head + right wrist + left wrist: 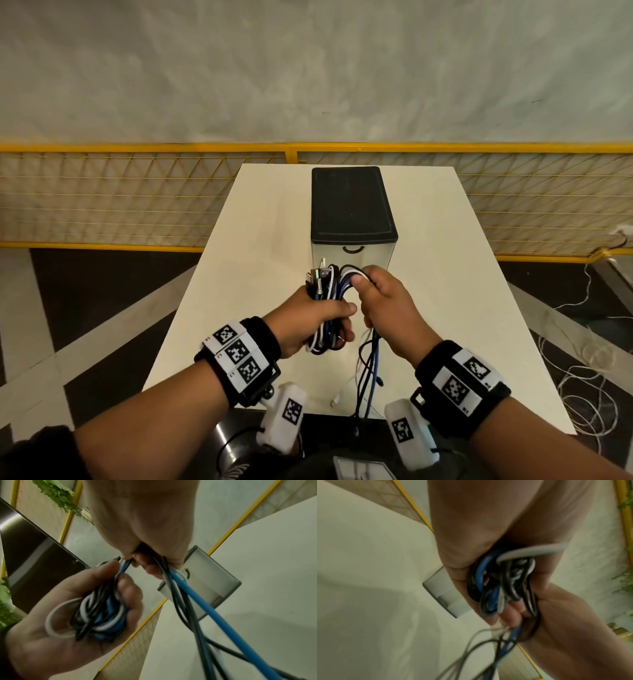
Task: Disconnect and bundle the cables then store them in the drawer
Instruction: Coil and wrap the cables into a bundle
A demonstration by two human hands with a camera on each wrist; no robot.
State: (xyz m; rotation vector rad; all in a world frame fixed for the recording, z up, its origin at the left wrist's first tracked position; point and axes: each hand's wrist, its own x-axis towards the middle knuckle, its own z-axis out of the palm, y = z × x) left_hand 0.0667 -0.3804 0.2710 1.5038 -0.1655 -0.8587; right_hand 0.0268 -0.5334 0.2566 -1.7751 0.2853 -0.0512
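The left hand is gripping the coiled cables over the bench, plugs sticking up toward 12 o'clock. Just beside it at 3 o'clock, the right hand is clutching the loose strands, which are trailing toward 6 o'clock. The drawer is sitting closed at 12 o'clock.

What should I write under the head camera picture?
Both hands winding cables before a closed drawer box.
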